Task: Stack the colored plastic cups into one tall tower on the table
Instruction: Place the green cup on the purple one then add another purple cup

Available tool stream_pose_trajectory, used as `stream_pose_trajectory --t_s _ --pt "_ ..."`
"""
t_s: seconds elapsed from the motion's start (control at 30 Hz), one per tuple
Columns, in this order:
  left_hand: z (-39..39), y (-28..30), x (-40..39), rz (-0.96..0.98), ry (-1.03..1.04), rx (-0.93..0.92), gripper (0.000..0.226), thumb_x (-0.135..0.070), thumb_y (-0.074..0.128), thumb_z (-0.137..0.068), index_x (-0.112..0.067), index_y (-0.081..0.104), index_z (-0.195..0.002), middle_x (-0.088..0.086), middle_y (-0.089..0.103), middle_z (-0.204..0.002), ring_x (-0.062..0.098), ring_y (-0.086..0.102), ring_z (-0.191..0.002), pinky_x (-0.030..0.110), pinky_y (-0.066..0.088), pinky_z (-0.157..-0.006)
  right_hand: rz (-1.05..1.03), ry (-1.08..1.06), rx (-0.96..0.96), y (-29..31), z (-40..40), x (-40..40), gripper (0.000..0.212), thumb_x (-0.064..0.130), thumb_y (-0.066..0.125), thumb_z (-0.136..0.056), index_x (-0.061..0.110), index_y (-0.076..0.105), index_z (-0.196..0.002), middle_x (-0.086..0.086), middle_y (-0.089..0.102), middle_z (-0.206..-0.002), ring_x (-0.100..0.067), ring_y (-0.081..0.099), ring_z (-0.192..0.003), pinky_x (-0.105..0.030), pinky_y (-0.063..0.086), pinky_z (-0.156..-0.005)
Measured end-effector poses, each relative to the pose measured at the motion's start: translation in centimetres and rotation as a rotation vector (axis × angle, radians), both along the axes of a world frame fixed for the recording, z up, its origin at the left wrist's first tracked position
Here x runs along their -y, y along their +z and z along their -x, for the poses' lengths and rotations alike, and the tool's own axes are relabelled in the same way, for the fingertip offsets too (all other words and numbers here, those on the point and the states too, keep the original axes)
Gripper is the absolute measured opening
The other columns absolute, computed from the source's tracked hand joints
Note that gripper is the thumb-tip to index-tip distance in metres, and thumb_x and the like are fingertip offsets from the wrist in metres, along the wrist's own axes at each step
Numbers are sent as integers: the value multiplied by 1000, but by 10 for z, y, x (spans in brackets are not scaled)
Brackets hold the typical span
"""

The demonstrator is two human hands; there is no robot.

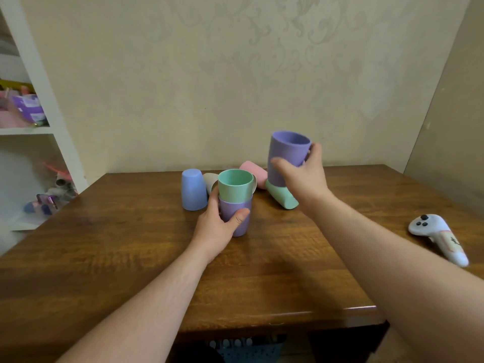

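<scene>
The tower is barely begun: a green cup (235, 185) nests in a purple cup (235, 216) on the desk (131, 244), gripped by the left hand (218, 226). The right hand (301, 176), fingers closed, lifts another purple cup (286, 155) right of that stack. The blue cup (193, 189), pink cup (253, 172) and fallen green cup (281, 196) wait nearby.

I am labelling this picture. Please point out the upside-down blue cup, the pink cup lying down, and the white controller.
upside-down blue cup (193, 191): head view, middle of its side wall.
pink cup (253, 171): head view, its visible side, lying behind the others.
white controller (429, 231): head view, its body below the buttons.
</scene>
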State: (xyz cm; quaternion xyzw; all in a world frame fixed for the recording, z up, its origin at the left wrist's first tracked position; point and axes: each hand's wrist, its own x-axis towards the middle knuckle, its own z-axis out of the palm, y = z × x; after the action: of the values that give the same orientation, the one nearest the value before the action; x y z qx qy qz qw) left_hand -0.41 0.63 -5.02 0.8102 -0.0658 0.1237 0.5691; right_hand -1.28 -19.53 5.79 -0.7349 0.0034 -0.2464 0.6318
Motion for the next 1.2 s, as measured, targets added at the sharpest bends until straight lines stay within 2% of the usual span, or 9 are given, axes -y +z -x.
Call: stream_pose_trajectory --t_s 0.13,0.23,0.43,0.63,0.7,0.77,0.83,0.97,1.2 --pt "3 1 0 -10 -12 -7 102 -48 87 -87 -45 24 -167 -20 63 -147 11 61 -132 38 53 -111 -97 230 62 32 -5 -26 63 25 90 -89 23 49 -136 6 67 -117 -2 69 -94 -15 58 -71" --pt "5 6 0 -14 -24 -30 103 -49 85 -89 -45 19 -168 -26 60 -137 8 59 -126 34 52 -104 52 340 -1 26 -11 -46 85 32 96 -82 28 45 -150 4 70 -125 -10 74 -106 -32 66 -87" --pt "8 6 0 41 -28 -24 92 -42 87 -90 -52 29 -161 -31 65 -125 -6 65 -111 27 57 -93 172 320 -71 -20 -13 -62 64 42 92 -72 42 56 -125 11 74 -119 -18 73 -116 -51 64 -100" --pt "8 7 0 32 -35 -30 97 -39 86 -91 -49 23 -164 -25 64 -126 -4 63 -113 17 52 -84 77 360 -62 -32 -10 -67 56 16 85 -91 31 53 -135 14 66 -111 -4 70 -99 -37 64 -94" --pt "7 8 0 2 -26 -55 97 -35 87 -90 -44 26 -166 -27 63 -122 2 64 -115 16 51 -82 114 346 -70 -40 -9 -64 67 15 88 -89 29 50 -142 21 59 -108 6 68 -94 -26 61 -88" --pt "6 7 0 -34 -43 -48 104 -26 92 -84 -46 28 -165 -28 65 -128 2 64 -117 20 55 -88 161 363 -103 -56 -6 -62 86 19 95 -78 31 46 -148 21 63 -112 5 71 -101 -32 64 -94" --pt "4 5 -1 -117 -67 -38 109 -24 93 -80 -50 29 -164 -25 66 -138 5 65 -121 28 56 -99 224 353 -143 -74 -8 -58 97 25 95 -69 37 43 -150 16 71 -120 -5 73 -111 -43 64 -100" --pt "6 8 3 -421 -59 -60 88 -40 86 -84 -40 42 -160 -15 71 -133 15 69 -119 29 54 -93 299 245 -170 -86 -16 -41 77 26 98 -72 30 57 -138 15 74 -116 -1 71 -105 -31 61 -90" --pt "13 8 16 -821 -57 20 55 -45 62 -104 -25 56 -155 -4 65 -148 18 55 -141 36 50 -111 350 198 -223 -97 -28 -9 67 38 94 -82 32 55 -135 15 69 -118 -7 68 -109 -26 53 -81"
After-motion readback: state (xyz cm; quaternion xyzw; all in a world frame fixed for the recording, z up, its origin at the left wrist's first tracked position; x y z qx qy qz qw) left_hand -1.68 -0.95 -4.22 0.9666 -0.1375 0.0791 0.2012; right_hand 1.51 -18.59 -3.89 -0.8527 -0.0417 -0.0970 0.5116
